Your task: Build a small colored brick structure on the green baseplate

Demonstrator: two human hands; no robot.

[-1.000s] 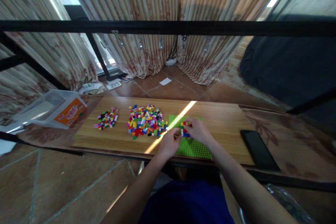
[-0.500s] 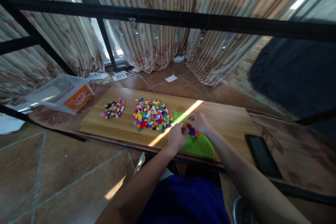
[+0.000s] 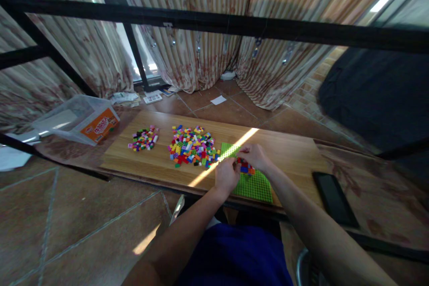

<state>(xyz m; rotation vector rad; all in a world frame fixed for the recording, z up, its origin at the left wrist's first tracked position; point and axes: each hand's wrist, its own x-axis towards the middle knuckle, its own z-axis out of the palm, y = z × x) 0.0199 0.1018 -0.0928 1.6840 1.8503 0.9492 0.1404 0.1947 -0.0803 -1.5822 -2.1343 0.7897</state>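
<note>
A green studded baseplate (image 3: 256, 187) lies on the wooden board, partly covered by my hands. On it sits a cluster of red, blue and orange toy bricks (image 3: 246, 168). My left hand (image 3: 228, 173) is at the cluster's left side, its fingers bent and pressed together. Over the far side of the bricks, my right hand (image 3: 254, 156) reaches in with curled fingers. Whatever is between the fingertips of either hand is too small and hidden to make out. Just left of the plate spreads a big pile of mixed toy bricks (image 3: 192, 146).
A smaller brick pile (image 3: 144, 138) lies farther left on the wooden board (image 3: 288, 152). Beyond it stands a clear plastic bin (image 3: 72, 118) with an orange label. A dark tablet-like device (image 3: 335, 199) rests at the right end. A black metal bar (image 3: 214, 24) crosses beyond the board.
Both hands stay at the brick cluster, with only slight finger movement. My left fingers have come a little closer to the bricks. The piles look the same.
</note>
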